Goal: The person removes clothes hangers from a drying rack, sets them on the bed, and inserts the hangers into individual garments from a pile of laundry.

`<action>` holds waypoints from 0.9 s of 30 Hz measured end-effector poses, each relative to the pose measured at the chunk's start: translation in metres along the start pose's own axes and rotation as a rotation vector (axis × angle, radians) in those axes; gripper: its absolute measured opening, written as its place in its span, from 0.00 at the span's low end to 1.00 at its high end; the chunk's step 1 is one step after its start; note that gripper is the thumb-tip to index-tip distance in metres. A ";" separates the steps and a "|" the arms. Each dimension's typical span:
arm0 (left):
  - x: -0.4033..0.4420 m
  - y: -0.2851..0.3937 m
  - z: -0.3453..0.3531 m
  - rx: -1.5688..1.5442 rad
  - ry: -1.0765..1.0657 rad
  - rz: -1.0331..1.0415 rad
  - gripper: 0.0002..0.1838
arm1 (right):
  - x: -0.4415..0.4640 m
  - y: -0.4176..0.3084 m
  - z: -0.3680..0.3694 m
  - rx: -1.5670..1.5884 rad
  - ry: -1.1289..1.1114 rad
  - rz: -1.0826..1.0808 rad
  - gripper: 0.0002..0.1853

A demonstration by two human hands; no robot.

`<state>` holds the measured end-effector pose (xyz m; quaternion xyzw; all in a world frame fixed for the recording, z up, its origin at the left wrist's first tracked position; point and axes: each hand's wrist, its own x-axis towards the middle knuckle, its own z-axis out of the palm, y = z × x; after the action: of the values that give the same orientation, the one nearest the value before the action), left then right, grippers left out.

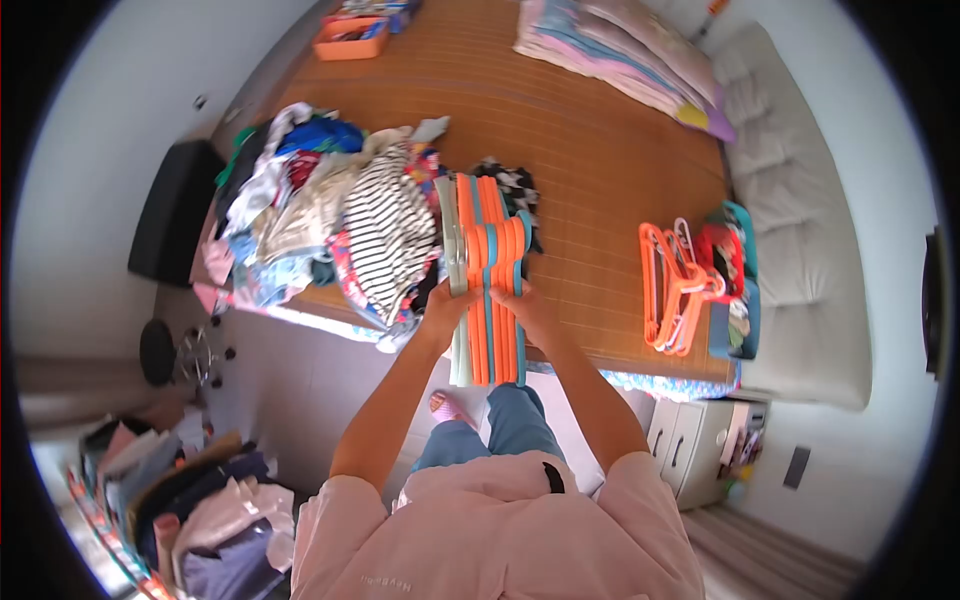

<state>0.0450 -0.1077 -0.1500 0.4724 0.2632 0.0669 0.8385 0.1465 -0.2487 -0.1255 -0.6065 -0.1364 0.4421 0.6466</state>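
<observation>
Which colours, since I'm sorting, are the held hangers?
Orange, blue and pale green hangers, clearest in the head view.

I can see a pale pink shirt whose short sleeves end well back from the left hand and right hand. Small light lettering sits on the left hand's side; blue trousers and a pink slipper show below both.

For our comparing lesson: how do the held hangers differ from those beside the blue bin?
The held hangers are neatly stacked; the loose hangers lie jumbled. The held hangers include blue and pale green; the loose hangers look orange and pale pink. Both include orange.
</observation>
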 end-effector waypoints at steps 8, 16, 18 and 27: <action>0.111 -0.096 0.133 0.109 -0.165 -0.192 0.24 | -0.006 0.044 -0.184 0.113 0.291 0.031 0.27; 0.214 -0.214 0.252 0.220 -0.148 -0.387 0.24 | 0.003 0.083 -0.373 0.127 0.403 0.186 0.29; 0.230 -0.230 0.279 0.229 -0.141 -0.428 0.25 | 0.010 0.103 -0.413 0.119 0.418 0.222 0.28; 0.259 -0.306 0.331 0.328 -0.257 -0.376 0.24 | 0.006 0.150 -0.480 -0.208 0.761 0.033 0.28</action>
<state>0.3913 -0.4314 -0.3635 0.5493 0.2452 -0.1940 0.7749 0.4310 -0.5822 -0.3721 -0.7913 0.0789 0.1797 0.5791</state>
